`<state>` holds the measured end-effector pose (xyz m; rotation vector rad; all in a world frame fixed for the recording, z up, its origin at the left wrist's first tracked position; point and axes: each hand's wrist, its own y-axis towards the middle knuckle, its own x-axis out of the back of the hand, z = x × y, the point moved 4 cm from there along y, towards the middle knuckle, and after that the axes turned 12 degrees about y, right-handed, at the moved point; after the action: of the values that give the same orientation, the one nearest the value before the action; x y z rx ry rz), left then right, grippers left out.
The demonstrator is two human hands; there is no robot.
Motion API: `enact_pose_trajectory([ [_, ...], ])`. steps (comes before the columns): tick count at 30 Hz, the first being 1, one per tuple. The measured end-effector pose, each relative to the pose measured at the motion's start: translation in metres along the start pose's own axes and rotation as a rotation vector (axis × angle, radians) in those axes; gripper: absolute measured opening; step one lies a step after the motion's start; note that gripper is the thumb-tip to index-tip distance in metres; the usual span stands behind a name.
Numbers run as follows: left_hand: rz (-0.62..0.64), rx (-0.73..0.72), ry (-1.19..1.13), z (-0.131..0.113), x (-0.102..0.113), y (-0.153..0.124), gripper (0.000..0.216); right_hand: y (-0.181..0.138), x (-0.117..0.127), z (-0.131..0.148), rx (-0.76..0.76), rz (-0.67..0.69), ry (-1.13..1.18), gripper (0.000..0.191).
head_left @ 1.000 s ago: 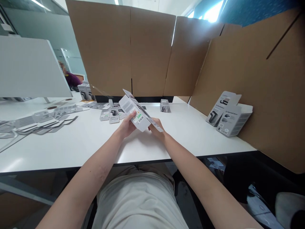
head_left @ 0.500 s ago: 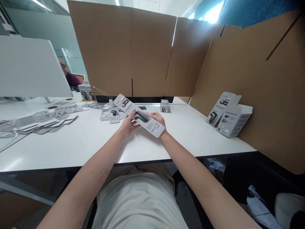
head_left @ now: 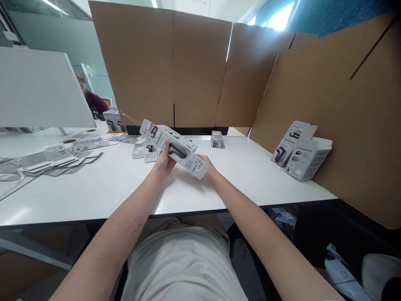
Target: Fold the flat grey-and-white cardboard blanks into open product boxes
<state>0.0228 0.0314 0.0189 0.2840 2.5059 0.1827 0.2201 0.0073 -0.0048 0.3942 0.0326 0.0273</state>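
A grey product box (head_left: 175, 147), half folded with its top flap open toward the far left, is held just above the white table (head_left: 103, 184). A dark device is printed on its upper face, and a barcode sits near its right end. My left hand (head_left: 164, 159) grips its near left side, thumb on the printed face. My right hand (head_left: 208, 166) holds the right end from underneath, mostly hidden by the box.
Flat unfolded boxes (head_left: 50, 159) lie piled at the left, and a few more (head_left: 145, 149) sit behind my hands. Two finished boxes (head_left: 299, 152) lean at the right against tall cardboard walls (head_left: 200, 67). A small box (head_left: 216, 139) stands mid-table. A person (head_left: 92, 100) sits far left.
The box turned over from its label side to its printed face, then shifted left and tilted. Both hands stayed on it.
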Motion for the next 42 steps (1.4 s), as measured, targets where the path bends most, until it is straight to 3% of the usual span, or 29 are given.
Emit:
enact_pose_trajectory([
  [3,-0.054,0.053,0.036,0.002,0.003,0.002,0.053,-0.001,0.001,0.004,-0.059,-0.007,0.045,0.063],
  [9,-0.057,0.13,0.09,0.011,0.004,0.002,0.062,-0.005,0.01,0.019,0.117,-0.155,-0.025,0.065],
  [17,-0.056,0.12,0.019,0.005,0.008,0.003,0.071,-0.014,-0.003,0.028,0.083,0.008,-0.008,0.068],
  [23,-0.106,0.075,-0.031,-0.003,0.011,0.004,0.075,-0.015,-0.007,0.026,0.05,0.047,0.027,0.068],
  [30,-0.04,0.146,0.049,0.002,0.01,0.005,0.078,-0.011,-0.003,0.02,0.074,0.059,-0.026,0.06],
  [37,0.139,0.223,0.271,0.011,-0.003,-0.005,0.083,-0.011,0.0,0.012,0.15,0.097,-0.197,0.06],
  [42,0.231,0.223,0.285,0.013,-0.008,-0.01,0.087,-0.009,0.004,0.008,0.171,0.126,-0.265,0.057],
])
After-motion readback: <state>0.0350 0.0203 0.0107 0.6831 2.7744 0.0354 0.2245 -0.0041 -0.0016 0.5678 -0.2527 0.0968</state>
